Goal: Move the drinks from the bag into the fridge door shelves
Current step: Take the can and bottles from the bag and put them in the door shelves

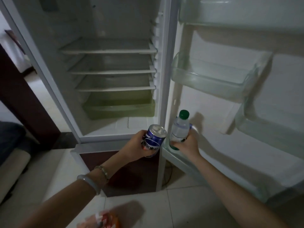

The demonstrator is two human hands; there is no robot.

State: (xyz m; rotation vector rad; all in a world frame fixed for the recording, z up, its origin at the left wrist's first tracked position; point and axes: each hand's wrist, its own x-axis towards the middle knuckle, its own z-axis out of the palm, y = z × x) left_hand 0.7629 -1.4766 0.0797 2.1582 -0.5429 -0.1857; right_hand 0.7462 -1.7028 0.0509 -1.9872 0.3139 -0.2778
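My left hand grips a blue and white can, held upright in front of the fridge's bottom edge. My right hand holds a clear water bottle with a green cap at the left end of the lowest door shelf. The bottle's base sits at or just above that shelf's rim. The middle door shelf holds nothing. The bag shows as a blurred red and white shape at the bottom edge, under my left forearm.
The fridge stands open with bare glass shelves and a green drawer. Its door swings out to the right. A top door compartment has a cover. Dark wooden furniture stands left; pale tiles cover the floor.
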